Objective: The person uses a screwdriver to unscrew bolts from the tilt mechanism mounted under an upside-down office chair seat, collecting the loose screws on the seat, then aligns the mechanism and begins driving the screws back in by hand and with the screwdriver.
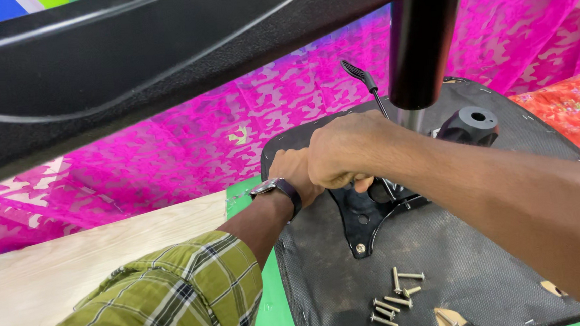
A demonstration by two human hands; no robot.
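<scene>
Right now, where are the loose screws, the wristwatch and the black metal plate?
loose screws (393, 297), head view, middle of the pile.
wristwatch (269, 186), head view, its face.
black metal plate (359, 222), head view, lower arm.

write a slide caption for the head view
Both hands, left hand and right hand, at a black metal bracket on an upturned seat, loose bolts nearby.

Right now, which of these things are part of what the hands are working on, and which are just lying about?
In use:
left hand
right hand
black metal bracket
upturned seat base
loose screws
gas cylinder

Lying about:
pink patterned cloth
wooden board
red cloth
</scene>
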